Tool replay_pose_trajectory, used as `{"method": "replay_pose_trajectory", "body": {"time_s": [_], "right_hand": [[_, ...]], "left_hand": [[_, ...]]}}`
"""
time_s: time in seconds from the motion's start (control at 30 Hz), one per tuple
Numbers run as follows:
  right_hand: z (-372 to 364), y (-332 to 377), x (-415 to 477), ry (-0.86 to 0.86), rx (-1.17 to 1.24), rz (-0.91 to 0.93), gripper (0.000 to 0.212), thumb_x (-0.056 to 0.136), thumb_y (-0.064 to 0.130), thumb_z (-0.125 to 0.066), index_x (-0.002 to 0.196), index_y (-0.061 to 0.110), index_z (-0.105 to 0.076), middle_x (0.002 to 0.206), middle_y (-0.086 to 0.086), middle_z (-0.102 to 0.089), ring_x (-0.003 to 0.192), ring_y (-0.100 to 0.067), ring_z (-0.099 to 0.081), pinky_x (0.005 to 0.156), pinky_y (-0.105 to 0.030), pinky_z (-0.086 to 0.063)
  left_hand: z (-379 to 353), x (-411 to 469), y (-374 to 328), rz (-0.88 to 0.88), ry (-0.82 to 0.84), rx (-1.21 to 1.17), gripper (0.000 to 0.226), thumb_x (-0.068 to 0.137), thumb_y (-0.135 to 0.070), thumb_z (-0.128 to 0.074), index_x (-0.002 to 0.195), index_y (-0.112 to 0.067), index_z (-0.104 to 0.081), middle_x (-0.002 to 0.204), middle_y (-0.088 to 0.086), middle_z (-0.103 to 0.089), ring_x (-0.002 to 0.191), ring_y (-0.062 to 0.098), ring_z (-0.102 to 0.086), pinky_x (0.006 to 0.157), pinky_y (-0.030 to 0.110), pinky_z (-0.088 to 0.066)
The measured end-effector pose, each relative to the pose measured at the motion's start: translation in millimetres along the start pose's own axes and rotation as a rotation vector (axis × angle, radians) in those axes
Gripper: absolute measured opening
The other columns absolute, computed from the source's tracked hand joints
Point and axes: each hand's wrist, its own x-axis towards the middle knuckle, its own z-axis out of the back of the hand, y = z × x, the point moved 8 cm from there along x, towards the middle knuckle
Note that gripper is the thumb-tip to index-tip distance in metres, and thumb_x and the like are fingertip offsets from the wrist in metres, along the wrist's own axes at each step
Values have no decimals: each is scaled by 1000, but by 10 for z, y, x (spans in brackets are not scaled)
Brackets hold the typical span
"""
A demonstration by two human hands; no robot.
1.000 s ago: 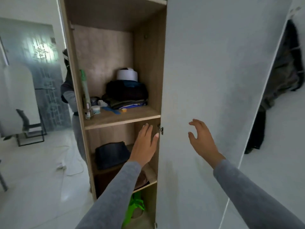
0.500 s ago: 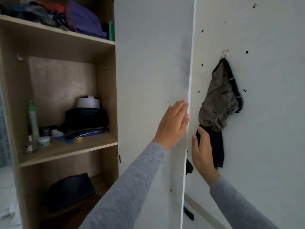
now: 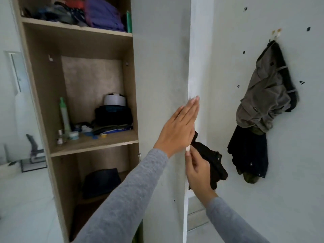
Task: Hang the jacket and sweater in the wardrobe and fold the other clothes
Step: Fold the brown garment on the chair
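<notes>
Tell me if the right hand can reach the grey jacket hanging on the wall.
Probably yes: the right hand is at the door edge, and mostly bare wall lies between it and the jacket.

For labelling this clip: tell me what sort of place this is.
Most likely a bedroom in a home: a wooden wardrobe with folded clothes on its shelves, toiletry bottles beside them, and a grey garment hanging from a wall hook.
</notes>
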Motion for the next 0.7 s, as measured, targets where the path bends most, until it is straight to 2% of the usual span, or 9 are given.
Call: {"method": "replay_pose_trajectory", "body": {"time_s": [0.03, 0.1, 0.17, 0.23, 0.37, 0.47, 0.6, 0.7], "right_hand": [[-76, 29, -44, 18, 15, 28, 43, 94, 40, -41, 118, 13, -64, 64, 18, -58, 56, -1, -54, 53, -7, -37], [-325, 109, -146, 99, 97, 35, 48, 94, 45, -40, 131, 17, -56, 97, 14, -68, 81, 0, -63, 67, -11, -48], [-606, 222, -249, 206, 224, 29, 50, 95, 53, -37, 138, 28, -43, 131, 14, -57, 117, -2, -55, 92, -17, -47], [-905, 408, -332, 311, 338, 31, 51, 95, 56, -33, 141, 34, -31, 146, 23, -39, 135, -2, -37, 106, -16, -35], [-1429, 734, -460, 395, 417, 97, 55, 99, 48, -28, 148, 25, -22, 156, 10, -23, 144, -8, -21, 115, -19, -22], [-1796, 873, -529, 426, 359, 146, 52, 100, 39, -27, 149, 24, -21, 158, 10, -17, 145, -6, -15, 115, -17, -17], [-2277, 1024, -515, 467, 309, 216, 51, 100, 38, -30, 149, 31, -17, 157, 15, -13, 144, -1, -13, 110, -6, -14], [-2616, 1055, -412, 472, 278, 245, 51, 100, 30, -39, 146, 39, -17, 156, 19, -12, 142, 4, -14, 106, -1, -14]], "left_hand": [[69, -58, 80, 16, 2, -12, 62, 95, -20, -37, 148, -1, -12, 157, 9, -3, 146, 19, -3, 119, 36, -9], [206, -216, 282, 36, 14, -10, 63, 95, -24, -38, 148, -1, -11, 156, 11, -5, 146, 22, -4, 119, 38, -12], [360, -371, 469, 42, 32, 8, 64, 95, -26, -39, 147, 0, -11, 156, 13, -7, 146, 23, -4, 119, 40, -14], [535, -541, 680, 49, 41, 48, 64, 95, -26, -38, 147, 0, -11, 155, 12, -7, 145, 23, -4, 119, 40, -15], [858, -847, 1144, 171, 48, 109, 62, 95, -22, -41, 147, 0, -15, 156, 14, -10, 146, 21, -2, 119, 38, -11], [1055, -1033, 1479, 242, 46, 159, 60, 95, -18, -42, 146, 1, -17, 156, 16, -13, 146, 21, -4, 119, 37, -10], [1211, -1306, 1907, 322, 57, 239, 58, 96, -18, -36, 147, 2, -15, 156, 16, -12, 146, 23, -6, 118, 41, -18], [1237, -1490, 2201, 374, 58, 299, 58, 95, -17, -35, 146, 4, -17, 156, 18, -15, 146, 25, -9, 116, 44, -23]]}}
